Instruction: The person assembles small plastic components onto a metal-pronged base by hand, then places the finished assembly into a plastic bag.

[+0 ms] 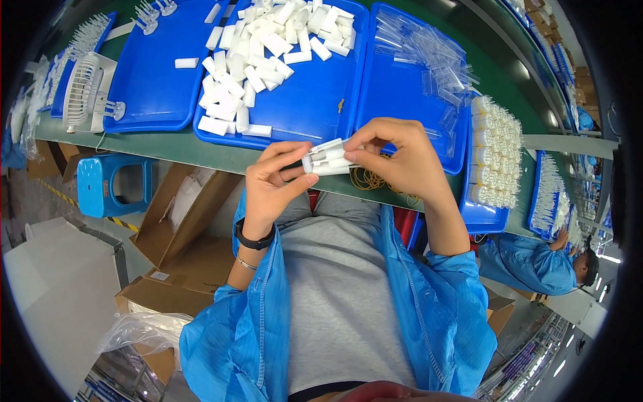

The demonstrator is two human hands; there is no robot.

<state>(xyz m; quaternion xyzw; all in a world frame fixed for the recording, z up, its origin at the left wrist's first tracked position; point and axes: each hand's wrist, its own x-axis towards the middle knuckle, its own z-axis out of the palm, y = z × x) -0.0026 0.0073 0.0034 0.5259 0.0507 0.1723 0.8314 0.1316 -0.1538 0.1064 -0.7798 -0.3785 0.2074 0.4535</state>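
Observation:
Between my hands, over the bench's near edge, is a small white pronged part point(328, 159) with a round base and several posts bearing white sleeves. My left hand point(271, 179) grips its round base between thumb and fingers. From the other side my right hand point(398, 153) pinches the sleeved end; its fingertips hide the tips of the posts. Beyond them, a blue tray point(301, 107) carries a heap of loose short white pieces point(258, 67). A second blue tray point(392, 100), to the right, has clear plastic strips point(429, 53) scattered in it.
Stacked white pronged assemblies point(495, 154) fill a tray on the right. Yellow rubber bands point(368, 179) lie by the bench edge. At left are another blue tray point(157, 80), a white fan point(82, 90), a blue stool point(114, 186) and cardboard boxes point(181, 268). A co-worker point(536, 262) sits far right.

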